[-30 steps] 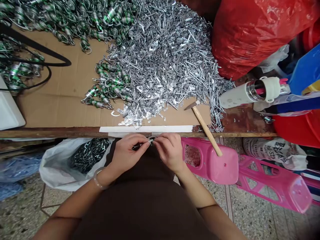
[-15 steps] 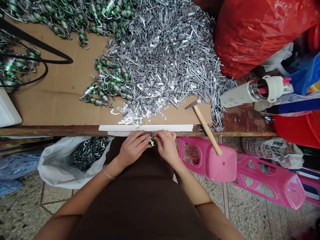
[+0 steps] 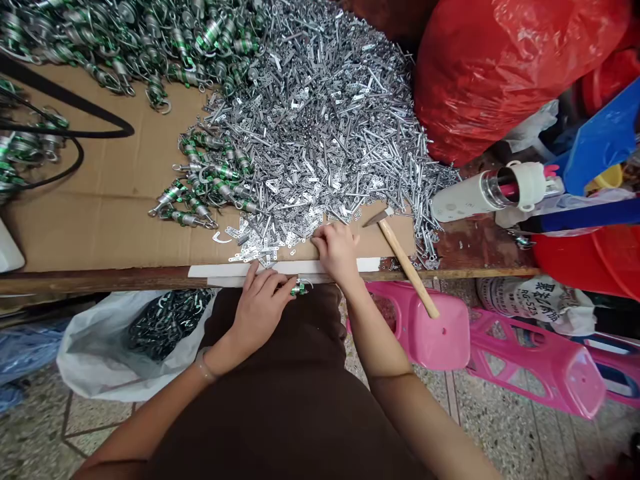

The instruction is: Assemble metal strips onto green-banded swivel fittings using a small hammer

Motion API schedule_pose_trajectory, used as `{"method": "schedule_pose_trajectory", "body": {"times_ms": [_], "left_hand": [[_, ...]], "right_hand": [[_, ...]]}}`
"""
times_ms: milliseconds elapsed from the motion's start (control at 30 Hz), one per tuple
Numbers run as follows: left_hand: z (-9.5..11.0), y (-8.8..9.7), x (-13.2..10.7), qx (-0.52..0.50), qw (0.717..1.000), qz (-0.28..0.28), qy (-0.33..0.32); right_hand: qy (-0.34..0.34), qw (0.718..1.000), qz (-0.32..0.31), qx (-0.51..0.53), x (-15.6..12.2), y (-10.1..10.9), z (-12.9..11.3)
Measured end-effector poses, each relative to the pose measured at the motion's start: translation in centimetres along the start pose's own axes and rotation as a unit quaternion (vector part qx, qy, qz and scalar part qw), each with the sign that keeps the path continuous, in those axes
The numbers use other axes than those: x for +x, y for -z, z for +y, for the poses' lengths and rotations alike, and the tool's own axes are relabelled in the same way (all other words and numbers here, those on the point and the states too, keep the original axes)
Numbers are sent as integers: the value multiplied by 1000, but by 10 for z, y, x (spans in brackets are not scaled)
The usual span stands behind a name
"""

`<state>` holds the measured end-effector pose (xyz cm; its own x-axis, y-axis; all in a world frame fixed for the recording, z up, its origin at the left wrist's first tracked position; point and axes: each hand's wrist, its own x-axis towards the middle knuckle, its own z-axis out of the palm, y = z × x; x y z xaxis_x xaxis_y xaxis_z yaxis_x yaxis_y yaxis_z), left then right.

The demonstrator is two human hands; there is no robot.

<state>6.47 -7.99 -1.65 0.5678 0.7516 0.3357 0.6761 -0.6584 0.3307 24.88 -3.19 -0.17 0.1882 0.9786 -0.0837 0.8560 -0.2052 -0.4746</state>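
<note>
At the table's front edge my left hand (image 3: 263, 300) is closed on a small green and silver metal fitting with a curved hook (image 3: 300, 288). Farther forward, my right hand (image 3: 339, 248) rests at the near rim of a heap of small metal plates and pins (image 3: 320, 127). Its fingers are curled together, and whatever they pinch is hidden. Right of that hand lies a hammer (image 3: 407, 267), its wooden handle sticking out past the table edge. Several like green and silver fittings (image 3: 213, 173) are grouped left of the heap.
More fittings (image 3: 165, 40) are piled at the back left near a black cable (image 3: 100, 130). A white bottle (image 3: 480, 195) and red bag (image 3: 500, 80) stand right. Below the edge are a white sack (image 3: 90, 353) and pink stools (image 3: 445, 333).
My right hand has left the fitting and reached forward to the metal pieces. My left hand keeps the fitting at the table edge. The whole view has shifted slightly.
</note>
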Motion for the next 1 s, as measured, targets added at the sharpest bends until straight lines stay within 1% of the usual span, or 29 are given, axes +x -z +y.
{"method": "schedule_pose_trajectory", "body": {"times_ms": [33,100,167,200,267,367,433,500,533,567,600,633,667,700,733,767,800,867,933,1000], "left_hand": [[0,0,0,-15,1000,11,5],[-1,-1,-2,-46,998,39,15],[-2,-2,-4,-68,996,59,22],[-2,-3,-5,-74,995,65,24],[-4,-4,-6,-78,994,73,22],[-5,-5,-6,-85,993,80,15],[-6,-5,-6,-96,992,83,17],[-6,-5,-5,-105,991,84,20],[-6,-5,-5,-108,990,83,21],[-6,-5,-5,-108,990,82,21],[-6,-4,-5,-108,991,81,20],[-6,-4,-4,-108,991,80,19],[-6,-4,-4,-108,991,79,17],[-6,-4,-4,-108,991,79,15],[-7,-3,-4,-108,991,80,15],[-7,-3,-3,-109,991,80,15],[-7,-3,-3,-110,991,80,15],[-7,-4,-3,-113,990,80,17],[-7,-4,-3,-118,990,76,20],[-7,-4,-4,-121,990,73,25]], "right_hand": [[14,1000,-5,14,-1,2,0],[52,996,-22,76,-12,7,-1],[98,985,-65,130,-29,8,-1],[119,979,-91,137,-38,8,-1],[155,973,-134,103,-52,2,-4],[172,974,-147,25,-59,-8,-11],[157,977,-143,21,-55,-12,-15],[131,980,-134,62,-48,-10,-14],[117,982,-119,89,-43,-7,-9],[98,985,-86,111,-38,-3,-2],[72,990,-35,119,-32,2,8],[36,993,29,108,-26,8,20],[-9,992,99,78,-19,14,35],[-63,985,158,24,-12,19,51],[-121,973,192,-33,-5,24,67],[-155,967,190,-70,1,29,81],[-170,965,176,-93,6,33,91],[-158,973,137,-94,10,38,100],[-123,983,118,-62,0,39,89],[-88,992,85,-25,-23,37,64]]}}
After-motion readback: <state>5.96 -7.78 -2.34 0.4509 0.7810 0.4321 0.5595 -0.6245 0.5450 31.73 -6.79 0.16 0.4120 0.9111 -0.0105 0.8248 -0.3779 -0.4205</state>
